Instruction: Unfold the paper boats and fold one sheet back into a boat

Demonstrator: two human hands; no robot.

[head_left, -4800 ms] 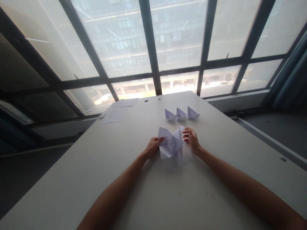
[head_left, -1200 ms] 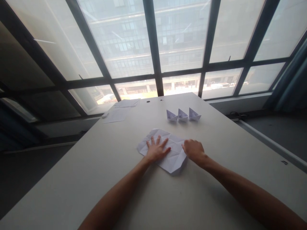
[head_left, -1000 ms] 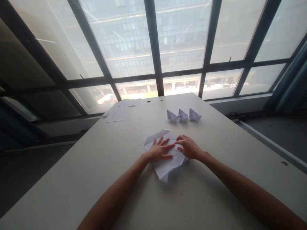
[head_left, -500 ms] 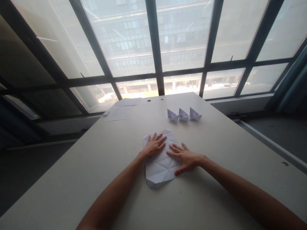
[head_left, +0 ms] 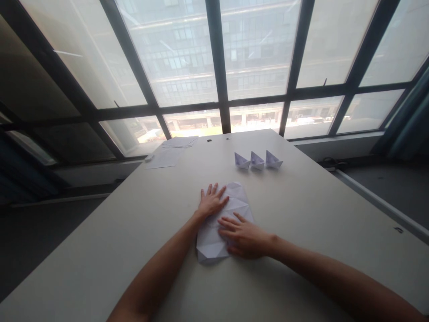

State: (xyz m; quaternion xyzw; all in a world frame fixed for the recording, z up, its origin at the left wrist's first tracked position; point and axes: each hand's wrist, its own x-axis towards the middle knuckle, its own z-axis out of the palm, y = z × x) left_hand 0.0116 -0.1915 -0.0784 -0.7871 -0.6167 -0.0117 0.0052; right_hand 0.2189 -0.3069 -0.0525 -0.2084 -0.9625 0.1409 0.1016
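Here, the left hand [head_left: 212,202] and right hand [head_left: 243,239] lie flat and apart on a creased paper sheet [head_left: 238,201], pressing it to the white table [head_left: 134,237] just short of three paper boats [head_left: 258,160]. Light and soft, the sheet looks easily shifted; its uncovered lower corner [head_left: 205,256] offers the readiest hold.

Folded sheet [head_left: 236,201], small gap — paper boats [head_left: 258,160] beyond, loose papers [head_left: 166,157] left

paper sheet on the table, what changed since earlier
The creased paper sheet went from a partly folded shape to opened flat, and the right hand slid onto its near half, while the left hand presses the far half. The three paper boats stayed in their row.
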